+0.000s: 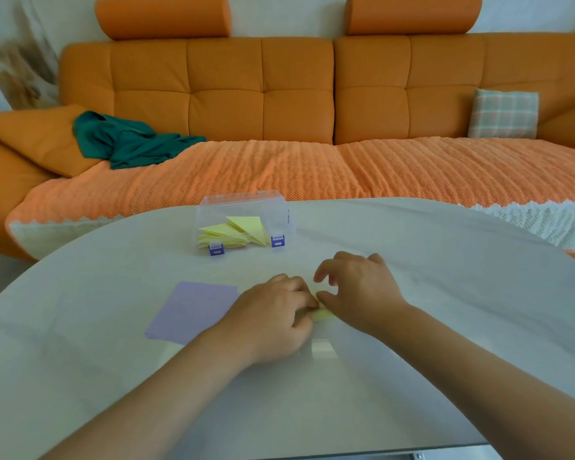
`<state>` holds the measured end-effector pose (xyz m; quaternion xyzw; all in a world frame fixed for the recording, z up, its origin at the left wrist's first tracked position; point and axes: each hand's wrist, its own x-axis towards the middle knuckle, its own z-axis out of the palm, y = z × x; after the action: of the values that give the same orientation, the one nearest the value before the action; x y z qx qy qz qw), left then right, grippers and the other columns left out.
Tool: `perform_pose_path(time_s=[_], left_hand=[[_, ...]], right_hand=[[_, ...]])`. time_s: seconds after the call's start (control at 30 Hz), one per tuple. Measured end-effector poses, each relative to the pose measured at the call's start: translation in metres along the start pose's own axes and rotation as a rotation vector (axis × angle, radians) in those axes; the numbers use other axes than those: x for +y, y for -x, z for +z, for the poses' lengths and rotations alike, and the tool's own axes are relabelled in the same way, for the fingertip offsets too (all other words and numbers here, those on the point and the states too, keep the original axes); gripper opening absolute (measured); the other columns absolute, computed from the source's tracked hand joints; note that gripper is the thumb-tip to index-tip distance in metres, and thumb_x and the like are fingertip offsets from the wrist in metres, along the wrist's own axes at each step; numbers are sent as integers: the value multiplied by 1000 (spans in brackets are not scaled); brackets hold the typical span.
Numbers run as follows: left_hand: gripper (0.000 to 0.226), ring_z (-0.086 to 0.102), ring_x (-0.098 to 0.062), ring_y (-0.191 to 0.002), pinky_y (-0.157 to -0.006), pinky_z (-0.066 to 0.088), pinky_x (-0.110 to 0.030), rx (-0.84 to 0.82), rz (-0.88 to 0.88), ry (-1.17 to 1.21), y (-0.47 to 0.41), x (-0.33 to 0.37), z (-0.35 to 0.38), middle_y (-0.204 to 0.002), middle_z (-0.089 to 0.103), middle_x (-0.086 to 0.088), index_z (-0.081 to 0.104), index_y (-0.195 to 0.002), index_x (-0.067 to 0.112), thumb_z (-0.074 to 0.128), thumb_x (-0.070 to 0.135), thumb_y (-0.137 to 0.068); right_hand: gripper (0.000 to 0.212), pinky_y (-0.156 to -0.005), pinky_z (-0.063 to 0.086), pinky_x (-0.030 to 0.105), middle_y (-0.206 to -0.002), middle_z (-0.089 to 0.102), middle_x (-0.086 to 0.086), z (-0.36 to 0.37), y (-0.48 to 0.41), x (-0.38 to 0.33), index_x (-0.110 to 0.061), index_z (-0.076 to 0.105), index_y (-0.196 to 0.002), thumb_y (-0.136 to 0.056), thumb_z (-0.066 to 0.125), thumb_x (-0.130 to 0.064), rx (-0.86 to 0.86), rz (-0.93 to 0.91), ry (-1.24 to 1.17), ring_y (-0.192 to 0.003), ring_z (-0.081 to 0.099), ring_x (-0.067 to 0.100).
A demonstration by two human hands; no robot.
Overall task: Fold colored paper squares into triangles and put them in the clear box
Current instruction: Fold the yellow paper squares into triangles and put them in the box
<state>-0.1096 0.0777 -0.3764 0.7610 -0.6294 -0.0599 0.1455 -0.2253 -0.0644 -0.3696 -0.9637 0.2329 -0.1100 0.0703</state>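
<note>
A yellow paper [322, 314] lies on the white table [445, 277], mostly hidden under both hands. My left hand [273, 318] presses its fingertips down on the paper's left part. My right hand [359, 290] pins the paper with its thumb, the fingers curled above it. A stack of purple paper squares [190, 310] sits just left of my left hand. The clear box [243, 220] with purple latches stands farther back on the table, open, with several folded yellow triangles [233, 232] inside.
An orange sofa [279, 104] with a textured orange cover runs behind the table. A green cloth [130, 141] lies on its left side and a checked cushion [503, 114] on its right. The table's curved far edge is near the box.
</note>
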Motion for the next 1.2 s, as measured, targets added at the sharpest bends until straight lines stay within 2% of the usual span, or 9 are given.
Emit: perform_pose_path(time_s=[0.1, 0.2, 0.37, 0.5, 0.67, 0.73, 0.8, 0.87, 1.2], left_hand=[[41, 44, -9, -108, -90, 46, -33, -11, 9, -23, 1, 1, 0, -117, 56, 14, 61, -128, 35, 43, 34, -91], [49, 44, -11, -107, -89, 46, -34, -29, 22, -54, 4, 3, -2, -116, 55, 13, 59, -129, 36, 39, 37, -85], [48, 44, -14, -114, -94, 37, -30, 0, 121, -175, 10, 9, -1, -124, 56, 11, 54, -136, 35, 47, 34, -89], [50, 45, -17, -111, -97, 39, -33, 21, 164, -150, 21, 19, 4, -122, 59, 8, 57, -133, 27, 45, 33, -86], [47, 46, -19, -105, -118, 19, -33, 52, 162, -292, 27, 29, 11, -115, 60, 4, 66, -116, 17, 34, 30, -83], [44, 45, -18, -107, -110, 32, -31, 45, 122, -230, 30, 32, 14, -118, 57, 2, 62, -120, 16, 38, 27, -85], [43, 43, -15, -111, -93, 44, -30, 26, 74, -143, 33, 34, 16, -122, 52, 4, 57, -126, 17, 41, 27, -86], [43, 42, -14, -113, -86, 48, -31, 17, 48, -112, 36, 38, 18, -123, 49, 5, 54, -127, 18, 42, 28, -87], [50, 37, -11, -122, -97, 47, -35, 50, 29, -51, 40, 34, 23, -132, 46, 9, 45, -141, 25, 40, 39, -93]], right_hand=[[23, -86, 40, 32, -100, 60, -11, -4, 3, 2, -38, 74, -103, -94, 53, -30, -107, -117, 12, -87, 59, 14], [30, -85, 42, 34, -99, 60, -8, -5, 6, 2, -38, 75, -100, -96, 46, -28, -168, -124, 43, -88, 58, 17], [29, -76, 43, 31, -98, 61, -6, -7, 6, 0, -35, 77, -93, -94, 50, -25, -183, -43, -56, -88, 58, 19], [23, -69, 47, 31, -91, 66, -6, -5, 6, 0, -31, 75, -83, -88, 54, -24, -196, 42, -125, -85, 60, 19], [21, -75, 52, 33, -94, 68, -7, -2, 7, 1, -30, 76, -93, -89, 56, -29, -181, 59, -130, -88, 62, 18], [21, -78, 50, 31, -99, 67, -9, 0, 8, 2, -31, 75, -100, -91, 57, -33, -166, 47, -130, -93, 61, 17], [22, -81, 48, 30, -104, 65, -11, 2, 10, 3, -32, 75, -104, -93, 56, -33, -138, 14, -122, -97, 59, 16], [24, -85, 46, 31, -108, 63, -10, 4, 14, 3, -32, 75, -108, -96, 54, -32, -104, -36, -95, -100, 57, 17], [28, -89, 36, 31, -120, 60, -16, -1, 39, 7, -38, 73, -110, -97, 50, -28, 2, -226, 37, -107, 49, 14]])
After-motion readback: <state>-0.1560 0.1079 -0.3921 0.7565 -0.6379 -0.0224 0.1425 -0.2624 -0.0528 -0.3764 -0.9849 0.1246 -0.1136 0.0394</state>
